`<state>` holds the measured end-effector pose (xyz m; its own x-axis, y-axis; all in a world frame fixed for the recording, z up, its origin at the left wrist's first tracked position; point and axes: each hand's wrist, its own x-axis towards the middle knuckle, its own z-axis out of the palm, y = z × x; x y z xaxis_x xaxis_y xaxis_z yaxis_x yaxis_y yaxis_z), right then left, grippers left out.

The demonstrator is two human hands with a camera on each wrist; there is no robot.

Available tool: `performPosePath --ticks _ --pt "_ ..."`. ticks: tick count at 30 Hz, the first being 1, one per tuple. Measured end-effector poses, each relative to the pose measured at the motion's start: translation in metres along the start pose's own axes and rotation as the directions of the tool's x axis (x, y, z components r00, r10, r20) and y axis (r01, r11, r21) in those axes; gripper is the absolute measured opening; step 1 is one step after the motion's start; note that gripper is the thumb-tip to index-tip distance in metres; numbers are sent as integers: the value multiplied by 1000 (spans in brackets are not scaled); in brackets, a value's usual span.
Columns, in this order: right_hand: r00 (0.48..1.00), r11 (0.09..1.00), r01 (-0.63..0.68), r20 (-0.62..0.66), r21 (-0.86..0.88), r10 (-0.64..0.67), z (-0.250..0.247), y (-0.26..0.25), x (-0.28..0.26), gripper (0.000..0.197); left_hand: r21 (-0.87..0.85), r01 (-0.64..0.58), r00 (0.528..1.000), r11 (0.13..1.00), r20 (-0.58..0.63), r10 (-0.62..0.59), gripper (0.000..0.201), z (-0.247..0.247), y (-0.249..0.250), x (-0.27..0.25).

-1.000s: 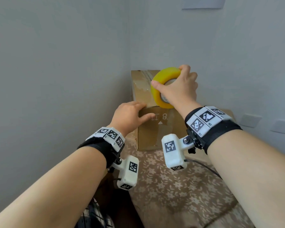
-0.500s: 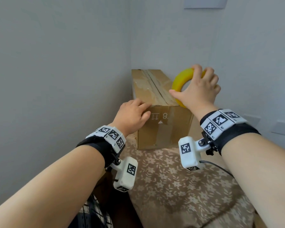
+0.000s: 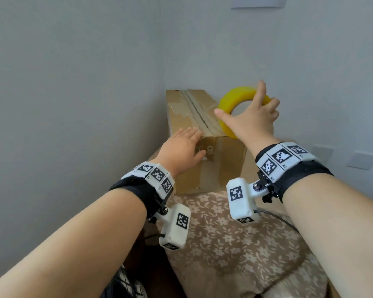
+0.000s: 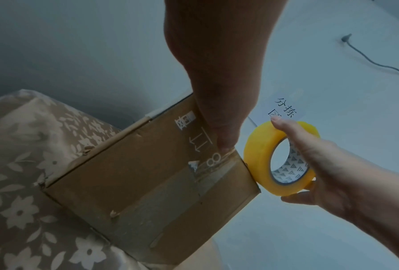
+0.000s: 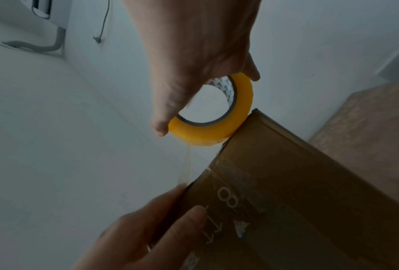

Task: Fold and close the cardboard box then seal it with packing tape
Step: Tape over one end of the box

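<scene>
A closed brown cardboard box stands in the corner, its top seam running away from me. My left hand rests on the near top edge, fingers flat on the top and thumb on the front face. My right hand grips a yellow roll of packing tape upright above the box's right top edge, thumb and fingers across the ring. In the right wrist view a clear tape strip runs from the roll down to the left hand at the box edge. The left wrist view shows the roll touching the box corner.
The box sits on a table under a beige floral cloth, tight against grey walls on its left and behind. Wall sockets are on the right wall, and a paper sign hangs high on the back wall.
My right hand has carried the tape roll from the box's near front edge to the right and farther back. My left hand's fingers have flattened on the top.
</scene>
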<state>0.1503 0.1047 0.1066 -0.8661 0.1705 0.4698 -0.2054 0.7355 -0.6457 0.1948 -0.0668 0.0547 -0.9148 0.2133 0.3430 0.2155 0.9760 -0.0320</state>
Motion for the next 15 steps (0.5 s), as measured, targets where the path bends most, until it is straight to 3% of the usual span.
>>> performPosePath --ticks 5,7,10,15 --pt "999 995 3 -39 98 1 -5 -15 6 102 -111 70 995 991 -64 -77 61 -3 4 -1" --pt "989 988 118 -97 99 -108 -6 -30 7 100 -134 72 994 988 -73 -82 63 -4 6 -3" --pt "948 957 287 -131 -41 -290 -8 -41 10 100 -100 62 995 993 -66 -69 73 -4 6 -4" --pt "968 962 226 -78 -156 -240 -2 -15 12 101 -41 81 997 996 10 -81 77 -10 9 2"
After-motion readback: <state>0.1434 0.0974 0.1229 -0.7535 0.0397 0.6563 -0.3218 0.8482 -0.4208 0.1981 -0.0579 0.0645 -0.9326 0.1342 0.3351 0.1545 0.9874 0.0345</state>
